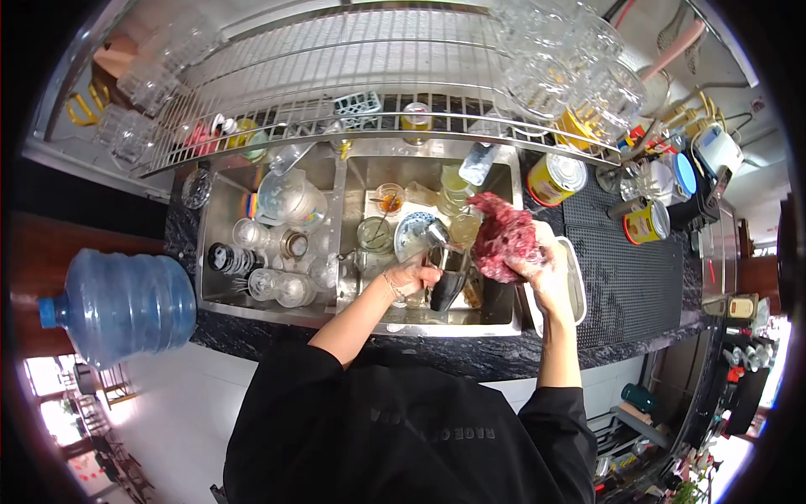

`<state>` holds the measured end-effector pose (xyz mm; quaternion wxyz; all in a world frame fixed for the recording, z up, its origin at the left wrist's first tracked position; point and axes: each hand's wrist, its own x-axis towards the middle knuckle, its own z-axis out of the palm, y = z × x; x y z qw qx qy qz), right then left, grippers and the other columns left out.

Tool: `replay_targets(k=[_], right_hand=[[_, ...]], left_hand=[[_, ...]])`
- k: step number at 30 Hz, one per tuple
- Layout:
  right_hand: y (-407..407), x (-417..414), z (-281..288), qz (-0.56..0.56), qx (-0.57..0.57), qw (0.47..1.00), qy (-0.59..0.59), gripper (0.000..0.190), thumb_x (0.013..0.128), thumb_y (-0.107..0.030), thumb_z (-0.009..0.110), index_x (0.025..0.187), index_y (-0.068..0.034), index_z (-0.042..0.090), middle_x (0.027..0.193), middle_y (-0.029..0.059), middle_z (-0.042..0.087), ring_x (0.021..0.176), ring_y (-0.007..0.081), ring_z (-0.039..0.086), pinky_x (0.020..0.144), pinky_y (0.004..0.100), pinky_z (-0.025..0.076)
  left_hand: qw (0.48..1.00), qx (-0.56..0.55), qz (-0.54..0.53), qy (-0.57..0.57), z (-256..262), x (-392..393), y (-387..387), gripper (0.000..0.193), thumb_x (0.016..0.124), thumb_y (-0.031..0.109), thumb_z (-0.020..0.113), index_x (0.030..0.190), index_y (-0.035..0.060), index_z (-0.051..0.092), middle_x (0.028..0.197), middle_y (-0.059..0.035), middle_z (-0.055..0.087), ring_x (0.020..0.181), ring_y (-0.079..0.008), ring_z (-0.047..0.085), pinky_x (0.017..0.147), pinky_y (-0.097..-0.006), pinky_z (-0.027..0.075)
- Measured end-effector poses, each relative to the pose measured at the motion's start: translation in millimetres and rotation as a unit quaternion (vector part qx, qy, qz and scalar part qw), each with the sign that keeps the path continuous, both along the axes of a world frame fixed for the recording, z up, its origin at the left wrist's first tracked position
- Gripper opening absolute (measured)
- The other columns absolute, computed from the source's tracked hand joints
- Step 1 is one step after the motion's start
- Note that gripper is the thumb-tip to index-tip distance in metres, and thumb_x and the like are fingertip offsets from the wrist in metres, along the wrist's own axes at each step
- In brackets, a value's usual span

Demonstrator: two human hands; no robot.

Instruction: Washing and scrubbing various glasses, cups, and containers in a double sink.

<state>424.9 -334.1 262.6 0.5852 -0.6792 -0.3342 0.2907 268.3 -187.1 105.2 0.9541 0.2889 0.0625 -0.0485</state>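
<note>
My left hand point(410, 277) grips a dark, shiny cup or pitcher point(448, 290), tilted over the right basin of a stainless-steel double sink point(428, 329). In my right hand point(546, 261) is a bunched red mesh scrubber or cloth point(502, 242) with suds on it, just right of the dark vessel and apart from it. Beneath my hands, the right basin holds a blue-and-white patterned bowl point(409, 234), a glass jar with a spoon point(374, 234), a small cup of orange liquid point(389, 199) and several glasses. Part of the vessel is hidden by my left fingers.
The left basin holds a clear plastic jug point(291, 196), several glasses and stacked black items point(230, 259). A wire rack point(340, 69) hangs overhead with glass mugs point(567, 69). Right are a white tray point(574, 283), a black mat point(623, 277) and cans point(557, 179). Left lies a water bottle point(129, 307).
</note>
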Motion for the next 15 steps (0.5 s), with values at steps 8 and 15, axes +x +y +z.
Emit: replay_targets(k=[8, 15], right_hand=[[48, -50, 2, 0.264, -0.107, 0.957, -0.062, 0.043, 0.057, -0.01, 0.072, 0.093, 0.0, 0.049, 0.078, 0.0111, 0.058, 0.075, 0.015, 0.056, 0.072, 0.026, 0.043], [73, -63, -42, 0.412, -0.256, 0.859, 0.164, 0.031, 0.066, -0.019, 0.07, 0.088, -0.005, 0.053, 0.07, 0.0027, 0.057, 0.06, 0.0106, 0.049, 0.058, 0.0254, 0.042]], left_hand=[[0.952, 0.29, -0.101, 0.015, 37, -26, 53, 0.075, 0.045, 0.004, 0.076, 0.112, 0.0041, 0.043, 0.104, -0.0046, 0.053, 0.097, -0.0143, 0.048, 0.089, -0.0297, 0.037], [0.938, 0.333, -0.1, -0.014, 38, -24, 64, 0.06, 0.049, 0.004, 0.071, 0.103, -0.0027, 0.048, 0.095, -0.0062, 0.056, 0.085, -0.0115, 0.051, 0.077, -0.0265, 0.042]])
